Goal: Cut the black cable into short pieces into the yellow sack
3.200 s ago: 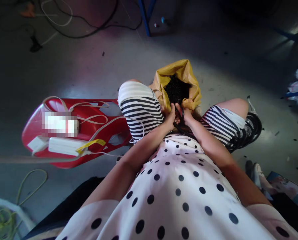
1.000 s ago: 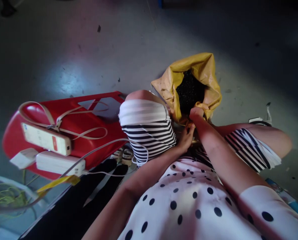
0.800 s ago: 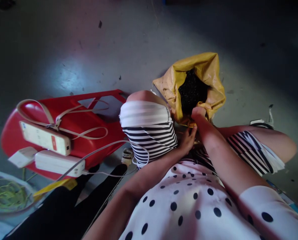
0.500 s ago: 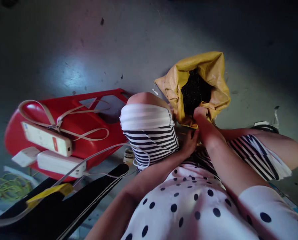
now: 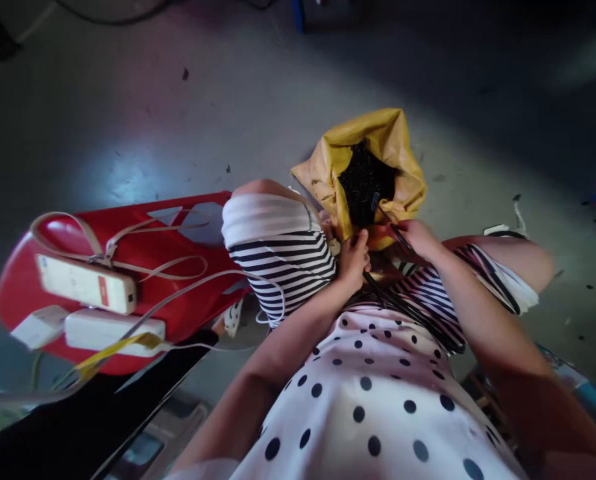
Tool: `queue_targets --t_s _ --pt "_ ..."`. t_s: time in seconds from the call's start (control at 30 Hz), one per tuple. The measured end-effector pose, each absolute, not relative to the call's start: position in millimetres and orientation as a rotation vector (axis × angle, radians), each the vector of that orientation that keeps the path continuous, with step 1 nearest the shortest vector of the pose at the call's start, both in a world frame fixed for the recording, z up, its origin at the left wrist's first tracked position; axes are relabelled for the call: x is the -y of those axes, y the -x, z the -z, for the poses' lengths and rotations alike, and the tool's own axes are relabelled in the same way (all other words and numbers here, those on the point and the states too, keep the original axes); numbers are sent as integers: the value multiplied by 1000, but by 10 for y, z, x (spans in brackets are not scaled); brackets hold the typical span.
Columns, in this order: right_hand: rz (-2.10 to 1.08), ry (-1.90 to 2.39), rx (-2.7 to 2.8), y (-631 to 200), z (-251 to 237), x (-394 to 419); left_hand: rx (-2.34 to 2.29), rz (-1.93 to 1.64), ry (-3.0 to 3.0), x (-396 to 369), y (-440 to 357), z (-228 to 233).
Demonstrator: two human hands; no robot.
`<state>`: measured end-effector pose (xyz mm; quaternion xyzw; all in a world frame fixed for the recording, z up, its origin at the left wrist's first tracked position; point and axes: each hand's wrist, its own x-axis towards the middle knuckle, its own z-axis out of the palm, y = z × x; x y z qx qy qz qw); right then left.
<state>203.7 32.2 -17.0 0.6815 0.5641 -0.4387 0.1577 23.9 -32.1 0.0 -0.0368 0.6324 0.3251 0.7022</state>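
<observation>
Nearest, both hands sit between the striped knees – the left hand [image 5: 354, 257] pinches a black cable [image 5: 403, 308] running across the lap, the right hand [image 5: 418, 239] grips its free end. Just beyond, at 12 o'clock, stands an open yellow bag [image 5: 393, 143] – dark bits inside. At 9 o'clock lies a red tray [image 5: 178, 267].
</observation>
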Motion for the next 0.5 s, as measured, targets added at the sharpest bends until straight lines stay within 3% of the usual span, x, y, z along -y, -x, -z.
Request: queue_targets --t_s 0.1,0.17,0.5 --pt "1667 -2198 -1584 -2047 -171 89 -1223 -749 33 209 -170 -192" --pt "1773 -2323 -1563 -1964 -296 352 -1170 -765 -23 171 -142 -298" --pt "1714 -2393 -1796 -1731 -322 798 -1261 -802 -517 218 -43 -394"
